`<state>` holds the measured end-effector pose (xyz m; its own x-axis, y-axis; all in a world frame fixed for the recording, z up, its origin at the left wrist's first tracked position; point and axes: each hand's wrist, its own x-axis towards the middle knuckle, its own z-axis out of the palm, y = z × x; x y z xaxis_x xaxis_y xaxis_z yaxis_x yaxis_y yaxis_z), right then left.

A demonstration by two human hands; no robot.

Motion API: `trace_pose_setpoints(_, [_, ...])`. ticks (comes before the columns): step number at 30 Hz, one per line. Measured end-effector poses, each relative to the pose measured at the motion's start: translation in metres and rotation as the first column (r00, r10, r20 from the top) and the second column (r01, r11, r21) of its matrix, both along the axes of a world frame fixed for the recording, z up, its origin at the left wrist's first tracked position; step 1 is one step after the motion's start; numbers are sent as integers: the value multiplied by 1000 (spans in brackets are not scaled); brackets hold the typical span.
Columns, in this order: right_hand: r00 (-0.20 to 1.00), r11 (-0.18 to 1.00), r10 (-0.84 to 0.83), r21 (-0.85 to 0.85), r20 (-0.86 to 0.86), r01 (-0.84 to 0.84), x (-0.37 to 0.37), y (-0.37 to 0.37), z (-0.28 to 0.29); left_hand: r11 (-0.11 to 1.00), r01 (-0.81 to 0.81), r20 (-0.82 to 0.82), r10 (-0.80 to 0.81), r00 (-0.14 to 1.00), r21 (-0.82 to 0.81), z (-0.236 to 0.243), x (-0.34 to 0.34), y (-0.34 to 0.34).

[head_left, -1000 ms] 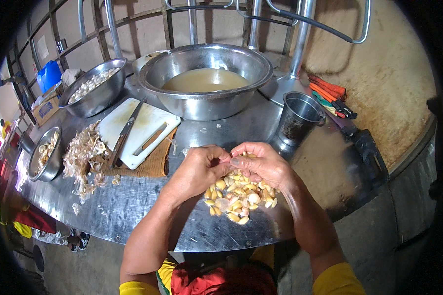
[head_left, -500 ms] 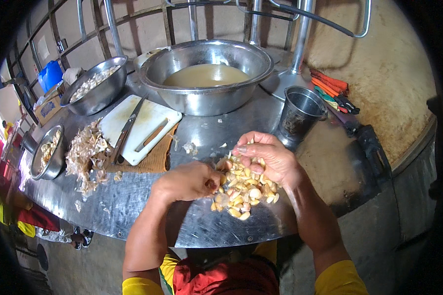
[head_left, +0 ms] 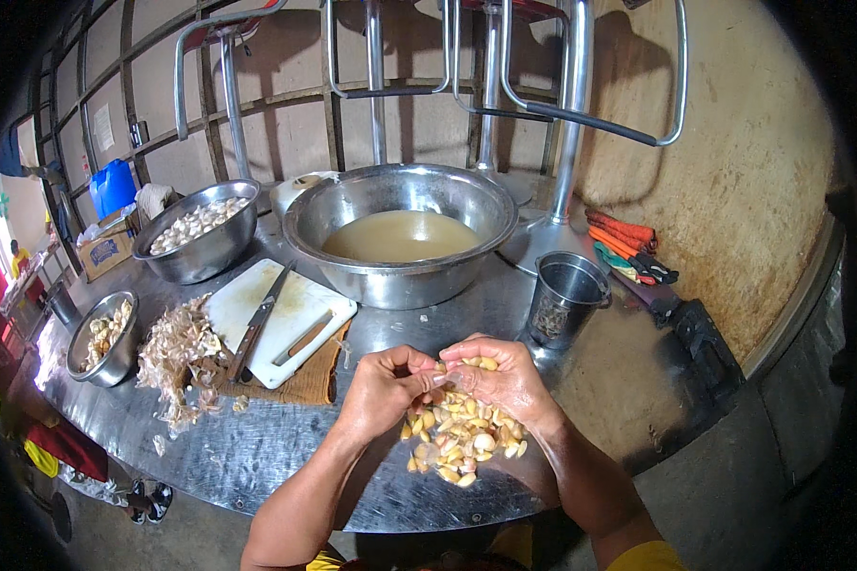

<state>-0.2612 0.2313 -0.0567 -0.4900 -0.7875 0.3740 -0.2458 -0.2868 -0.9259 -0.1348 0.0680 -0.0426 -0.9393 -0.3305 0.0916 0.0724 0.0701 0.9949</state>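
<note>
My left hand (head_left: 388, 388) and my right hand (head_left: 509, 381) meet over a loose pile of yellowish garlic cloves (head_left: 467, 438) on the steel table. Thumb and fingers of the left hand pinch a garlic clove at the point where both hands touch. Curled fingers of the right hand hold several cloves, one of them a pale yellow clove (head_left: 488, 364) showing at its fingertips. Fingers partly hide what lies between the two hands. Thin bits of skin lie among the cloves.
A large steel basin (head_left: 400, 292) of cloudy liquid stands behind my hands, a metal cup (head_left: 564, 305) at right. Leftward are a white cutting board (head_left: 233, 300) with a knife (head_left: 260, 322), garlic peels (head_left: 181, 347), a garlic bowl (head_left: 195, 262) and a smaller bowl (head_left: 114, 366). The table's edge curves nearest me.
My left hand has risen from the pile's left side and opened from a curled grip into a pinch against the right hand. The view has tilted up, so everything sits lower.
</note>
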Motion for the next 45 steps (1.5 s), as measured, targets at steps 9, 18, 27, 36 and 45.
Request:
trace_pose_setpoints(9, [890, 974, -226, -72, -396, 215, 7, -2, 3, 985, 74, -38, -69, 997, 158, -5, -2, -2])
trace_pose_setpoints(18, [796, 965, -248, -66, -552, 255, 12, -1, 9, 998, 43, -38, -45, 998, -56, -12, -2, -2])
trace_pose_setpoints(27, [966, 981, -175, -118, -191, 154, 9, -10, -10, 994, -85, -45, 88, 995, 74, -16, -6, -8])
trace_pose_setpoints(36, [990, 987, -118, -115, -78, 109, 4, -9, -10, 999, -6, -106, 11, 994, 46, -6, -1, 4])
trace_pose_setpoints(45, [968, 968, -244, -78, -66, 239, 19, -16, -8, 997, -31, -45, 28, 999, -67, -7, 3, 2])
